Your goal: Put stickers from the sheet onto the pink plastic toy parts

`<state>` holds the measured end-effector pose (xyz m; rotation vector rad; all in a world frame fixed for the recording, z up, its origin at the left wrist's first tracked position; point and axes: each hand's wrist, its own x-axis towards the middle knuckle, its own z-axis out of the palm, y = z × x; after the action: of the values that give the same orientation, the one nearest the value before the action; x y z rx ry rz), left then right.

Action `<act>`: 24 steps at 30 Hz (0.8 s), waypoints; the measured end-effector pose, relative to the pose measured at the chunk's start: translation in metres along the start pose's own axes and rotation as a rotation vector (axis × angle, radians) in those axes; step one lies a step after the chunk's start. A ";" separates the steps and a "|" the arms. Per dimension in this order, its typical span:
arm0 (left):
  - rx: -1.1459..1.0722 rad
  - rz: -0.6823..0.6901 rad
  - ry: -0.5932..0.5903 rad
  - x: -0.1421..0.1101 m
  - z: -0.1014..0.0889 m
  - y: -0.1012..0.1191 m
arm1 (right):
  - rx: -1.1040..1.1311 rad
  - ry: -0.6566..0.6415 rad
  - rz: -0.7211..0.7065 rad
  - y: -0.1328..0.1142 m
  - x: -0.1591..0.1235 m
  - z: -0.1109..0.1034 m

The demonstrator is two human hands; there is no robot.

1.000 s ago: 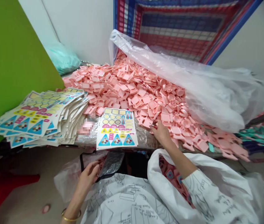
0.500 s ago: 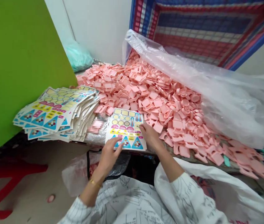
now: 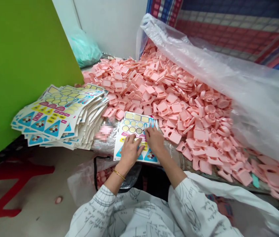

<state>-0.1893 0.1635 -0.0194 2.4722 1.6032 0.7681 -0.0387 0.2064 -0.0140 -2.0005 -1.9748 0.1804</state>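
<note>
A sticker sheet (image 3: 130,123) lies on the table edge in front of me, printed with cream circles and rectangles, pink half-rounds, yellow shapes and blue triangles. Across its lower middle rests my left hand (image 3: 130,151), fingers stretched out on the paper and thumb apart. My right hand (image 3: 155,141) is over the sheet's right side, its fingertips pinched together by the blue thermometer stickers. Whatever sits in that pinch is too small to make out. Left of the sheet is a thick, uneven stack of similar sticker sheets (image 3: 58,113).
A big heap of pink plastic toy pieces (image 3: 149,89) covers the table behind and to the right. Clear plastic sheeting (image 3: 203,62) drapes over it. A green panel (image 3: 28,65) stands at left, a teal bag (image 3: 85,49) behind. A red stool (image 3: 18,184) is below.
My left hand has slid right and up over the sheet. My right hand has shifted slightly, its fingers now pinched at the upper right stickers. The view has moved a little.
</note>
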 end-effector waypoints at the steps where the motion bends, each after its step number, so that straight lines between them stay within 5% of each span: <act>1: -0.006 -0.003 0.002 0.000 0.001 0.000 | 0.008 -0.006 -0.005 -0.001 0.000 -0.001; 24: -0.041 -0.032 0.006 -0.002 0.003 0.000 | 0.126 -0.097 0.050 -0.008 -0.001 -0.016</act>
<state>-0.1886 0.1627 -0.0228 2.4126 1.6081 0.7973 -0.0412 0.2031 0.0034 -1.9962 -1.9200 0.4104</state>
